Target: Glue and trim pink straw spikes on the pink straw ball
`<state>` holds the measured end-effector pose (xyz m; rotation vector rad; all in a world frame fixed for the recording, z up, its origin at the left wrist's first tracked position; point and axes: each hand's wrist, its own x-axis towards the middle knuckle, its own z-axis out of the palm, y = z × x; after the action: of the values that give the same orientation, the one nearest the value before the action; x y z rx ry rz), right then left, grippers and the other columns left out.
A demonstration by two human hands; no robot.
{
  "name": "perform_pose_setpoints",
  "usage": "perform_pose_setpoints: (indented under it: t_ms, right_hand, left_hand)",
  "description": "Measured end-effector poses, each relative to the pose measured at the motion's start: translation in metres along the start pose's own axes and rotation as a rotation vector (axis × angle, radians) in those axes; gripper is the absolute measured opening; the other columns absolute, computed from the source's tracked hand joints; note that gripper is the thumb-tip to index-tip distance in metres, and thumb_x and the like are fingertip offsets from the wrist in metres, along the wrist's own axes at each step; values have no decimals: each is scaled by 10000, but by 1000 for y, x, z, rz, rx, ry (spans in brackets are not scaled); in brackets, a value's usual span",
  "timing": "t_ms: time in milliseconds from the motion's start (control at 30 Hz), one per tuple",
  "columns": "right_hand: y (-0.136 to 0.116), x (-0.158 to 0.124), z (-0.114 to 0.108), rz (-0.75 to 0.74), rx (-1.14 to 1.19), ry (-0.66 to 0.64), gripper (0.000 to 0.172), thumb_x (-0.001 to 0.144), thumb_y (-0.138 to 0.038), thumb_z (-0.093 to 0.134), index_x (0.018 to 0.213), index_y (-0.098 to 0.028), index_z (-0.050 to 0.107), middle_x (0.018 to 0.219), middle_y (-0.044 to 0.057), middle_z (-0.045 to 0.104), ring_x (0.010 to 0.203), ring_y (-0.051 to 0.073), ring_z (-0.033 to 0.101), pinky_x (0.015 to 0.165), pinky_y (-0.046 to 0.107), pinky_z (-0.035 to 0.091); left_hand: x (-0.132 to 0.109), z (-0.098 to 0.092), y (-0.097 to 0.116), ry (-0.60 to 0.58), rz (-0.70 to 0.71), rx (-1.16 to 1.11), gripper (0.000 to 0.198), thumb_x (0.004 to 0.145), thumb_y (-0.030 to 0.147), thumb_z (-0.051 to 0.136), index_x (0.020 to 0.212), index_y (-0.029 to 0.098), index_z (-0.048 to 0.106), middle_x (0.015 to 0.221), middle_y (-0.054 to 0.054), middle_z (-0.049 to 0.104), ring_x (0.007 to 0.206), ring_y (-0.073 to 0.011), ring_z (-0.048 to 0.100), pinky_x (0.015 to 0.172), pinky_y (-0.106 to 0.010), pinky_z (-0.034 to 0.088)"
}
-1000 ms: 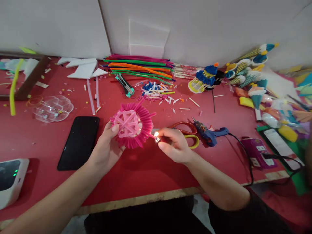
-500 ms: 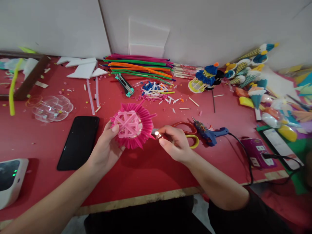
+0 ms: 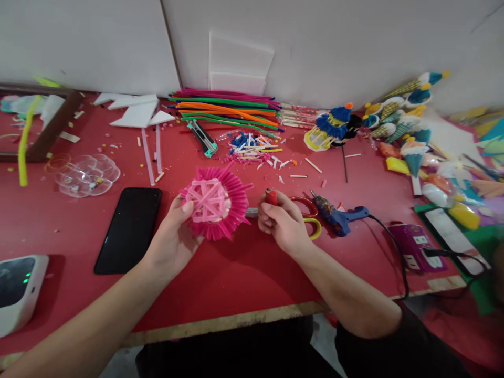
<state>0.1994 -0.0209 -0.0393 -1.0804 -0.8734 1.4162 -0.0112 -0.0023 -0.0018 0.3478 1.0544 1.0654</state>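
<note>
Nearest: front edge of the red table [image 3: 220, 294], with a white device [image 3: 18, 289] showing green lights at far left. Left hand [image 3: 173, 239] is closed on the pink pleated piece [image 3: 208, 210], thumb on its near-left rim, other fingers behind or below, mostly hidden. Piece is held up off the table, tilted so its crossed pale-pink strips face the camera; deep-pink ruffle around them. Black phone [image 3: 128, 231] just left of that hand, on the table. Right hand [image 3: 285, 226] is curled around a red lighter [image 3: 271, 198], metal end up, now apart from the ruffle. Change: a flame was lit at the ruffle's right edge a second ago; no flame visible now, and the right hand has eased back while the left hand and piece have hardly moved. Judgement: heat is off that edge, so the singeing is at least paused; can't tell from here whether the edge is sealed or scorched. One risk: lighter top may still be hot. Scissors [image 3: 252, 212] lie under/behind the right hand, blade poking out left; glue gun [image 3: 336, 212] further right, cord running to a purple power block [image 3: 417, 247]. Further back: loose clippings [image 3: 252, 148], a cutter [image 3: 202, 138], then bundled pipe cleaners [image 3: 228, 111] by the wall [image 3: 326, 52].
</note>
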Motion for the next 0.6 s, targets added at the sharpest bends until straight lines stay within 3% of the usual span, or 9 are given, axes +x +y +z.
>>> perform_pose_setpoints:
  t_ms: [200,333,433,600]
  right_hand:
    - [-6,2,1,83,94,-32,358,811,-516,752,1001,-223,673,714,-13,615,594,130,531,475,259,430]
    - [-9,2,0,120,134,-113,421,801,-519,802,1070,-227,661,696,-29,617,546,119,504,463,259,416]
    - [-10,1,1,132,167,-142,376,822,-529,808,926,-242,588,647,-56,603,470,88,438,440,238,364]
    - [-9,1,2,101,157,-133,443,795,-572,822,860,-246,529,719,-39,624,538,106,522,478,249,427]
  left_hand:
    - [0,2,1,50,-7,-43,588,459,312,1007,924,228,657,810,67,746,632,-122,678,486,-206,530]
    - [-1,3,3,79,8,-83,537,456,302,1001,889,241,689,815,78,764,703,-134,716,563,-222,608]
    - [-2,3,3,92,20,-83,520,439,306,1006,849,238,692,808,82,770,702,-130,719,541,-215,607]
    - [-1,2,3,99,22,-90,486,473,317,1003,835,239,688,801,82,774,697,-130,724,536,-213,605]
